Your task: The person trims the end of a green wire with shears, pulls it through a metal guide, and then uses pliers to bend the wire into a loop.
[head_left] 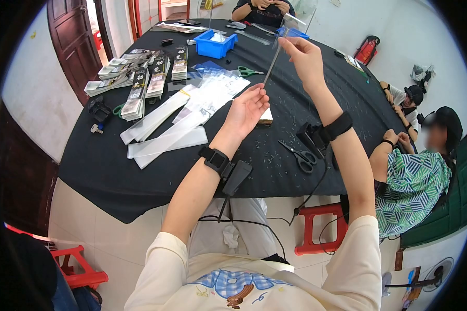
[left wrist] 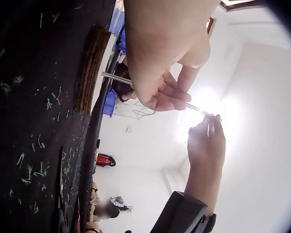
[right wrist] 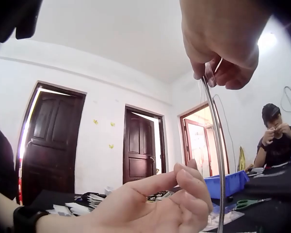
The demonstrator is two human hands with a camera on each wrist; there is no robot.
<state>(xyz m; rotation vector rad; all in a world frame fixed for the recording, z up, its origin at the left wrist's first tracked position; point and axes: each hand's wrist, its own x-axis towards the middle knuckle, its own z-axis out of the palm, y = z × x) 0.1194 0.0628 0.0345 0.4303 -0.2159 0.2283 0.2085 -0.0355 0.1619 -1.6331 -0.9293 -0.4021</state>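
My right hand (head_left: pixel 306 58), raised over the far middle of the table, pinches the top end of a long, thin, shiny strip (head_left: pixel 272 65) between thumb and fingertips. From there the strip (right wrist: pixel 218 145) runs down past my left hand (head_left: pixel 246 114). That hand is held palm up, its fingers loosely bent and their tips close beside the strip; in the right wrist view nothing of the hand covers the strip. Below my left hand, a stack with brown edges (left wrist: pixel 93 73) lies on the black tablecloth, near the strip's lower end in the left wrist view.
Clear plastic sleeves (head_left: pixel 192 111) and bundles of printed packets (head_left: pixel 136 96) spread over the left side. Black-handled scissors (head_left: pixel 302 158) lie at right, green-handled scissors (head_left: pixel 248 71) farther back near a blue bin (head_left: pixel 213 46). Small clippings dot the cloth. Other people sit around the table.
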